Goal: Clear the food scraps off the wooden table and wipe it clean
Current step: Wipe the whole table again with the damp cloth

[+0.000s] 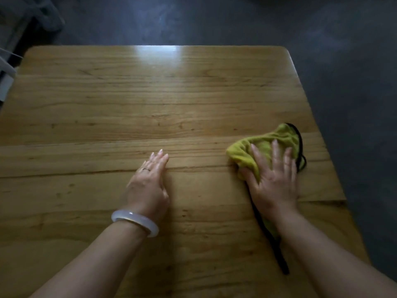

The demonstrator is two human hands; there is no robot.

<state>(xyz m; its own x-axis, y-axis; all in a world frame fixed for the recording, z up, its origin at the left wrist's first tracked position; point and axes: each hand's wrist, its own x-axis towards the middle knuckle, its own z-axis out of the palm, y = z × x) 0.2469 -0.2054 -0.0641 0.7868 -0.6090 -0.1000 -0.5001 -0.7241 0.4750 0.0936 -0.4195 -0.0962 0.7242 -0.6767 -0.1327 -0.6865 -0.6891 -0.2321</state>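
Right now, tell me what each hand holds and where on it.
The right hand presses flat on the middle of the yellow-green cloth, thumb at its left edge. The left hand holds nothing, resting on the wooden table.

1. The scene is dim overall, and the floor [322,29] beyond the table's far edge is nearly black.
2. A white patch of glare sits at the middle of the far edge of the table [159,54], which points to light coming from ahead.
3. Soft shadows lie under the left hand [150,181] and right hand [275,179], on the near side.
4. The table's side edges splay outward from wide-angle distortion.
5. The far left corner is murky and blurred, and the forearms at the near edge are soft.
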